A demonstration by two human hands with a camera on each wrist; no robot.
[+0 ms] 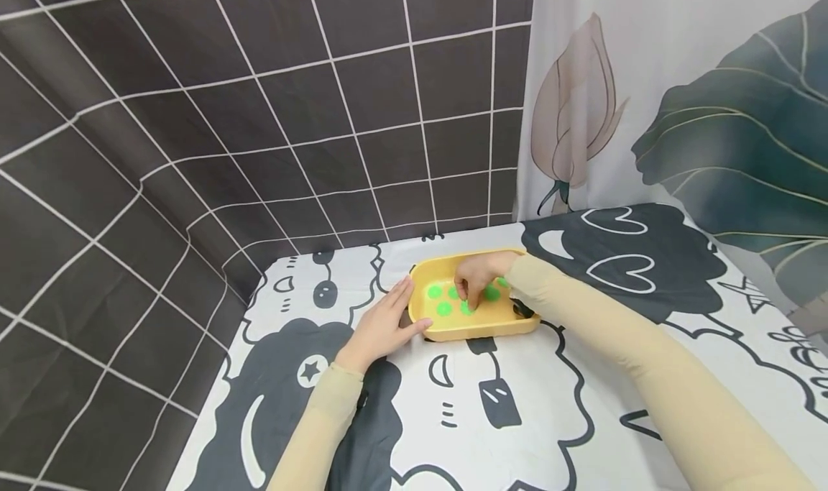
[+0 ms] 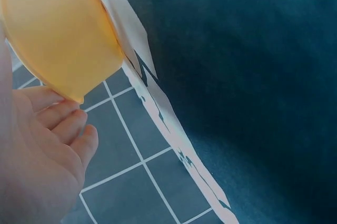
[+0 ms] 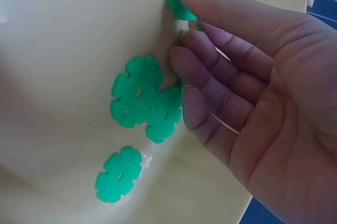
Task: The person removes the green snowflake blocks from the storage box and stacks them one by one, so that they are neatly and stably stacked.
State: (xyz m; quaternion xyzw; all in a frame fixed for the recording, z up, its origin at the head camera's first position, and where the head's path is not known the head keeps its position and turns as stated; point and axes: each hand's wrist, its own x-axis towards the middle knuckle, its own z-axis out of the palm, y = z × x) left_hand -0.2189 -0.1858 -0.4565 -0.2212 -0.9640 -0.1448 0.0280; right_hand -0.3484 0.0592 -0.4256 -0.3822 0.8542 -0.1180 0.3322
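A yellow tray (image 1: 446,330) with raised walls holds several green flower-shaped plastic discs (image 1: 444,308). At its left end rests my left hand (image 1: 383,327), fingers extended along the outside of the wall and thumb near the front corner. In the left wrist view, the fingertips of the left hand (image 2: 52,134) touch the rim of the tray (image 2: 63,29). My right hand (image 1: 480,274) reaches down into the tray. The right wrist view shows the right hand (image 3: 263,82) pinching a green disc (image 3: 176,4) under the thumb, its index fingertip hidden. Two overlapping discs (image 3: 134,90) lie beside the curled fingers.
Beneath the tray spreads a white cloth (image 1: 414,433) with black cartoon drawings. A dark curtain (image 1: 291,110) with a white grid hangs behind and to the left. At the right is a pale curtain (image 1: 621,67) with large plant prints.
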